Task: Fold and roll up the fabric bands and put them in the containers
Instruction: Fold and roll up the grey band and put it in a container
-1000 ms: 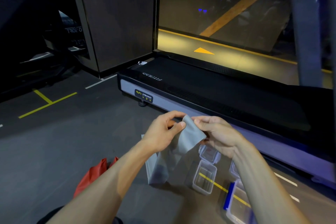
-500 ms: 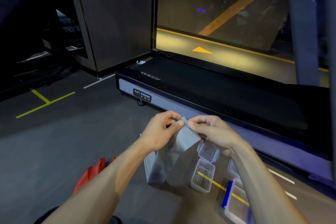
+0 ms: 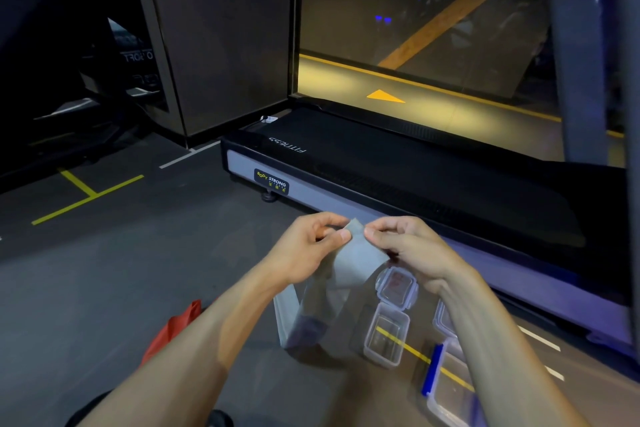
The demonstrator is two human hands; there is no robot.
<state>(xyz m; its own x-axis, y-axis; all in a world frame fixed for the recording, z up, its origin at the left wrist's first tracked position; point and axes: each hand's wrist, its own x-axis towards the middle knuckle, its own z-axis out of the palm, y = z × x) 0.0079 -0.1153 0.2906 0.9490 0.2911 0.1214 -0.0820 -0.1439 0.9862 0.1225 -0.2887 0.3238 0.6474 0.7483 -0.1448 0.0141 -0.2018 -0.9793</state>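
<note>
— Since a second ago, both hands have been drawn closer: the grey fabric band [image 3: 360, 256] is pinched at its top corner by the left hand [image 3: 308, 250] and the right hand [image 3: 412, 250], its tail hanging over the floor.

— A slack roll could be caused by that loose tail (judged only). Room is limited by the open container [image 3: 386, 334] below and the treadmill [image 3: 415, 180] edge beyond.

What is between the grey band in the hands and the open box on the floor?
Nothing visible. Left hand and right hand pinch the grey band above the floor; the open box sits just below, uncovered.
</note>
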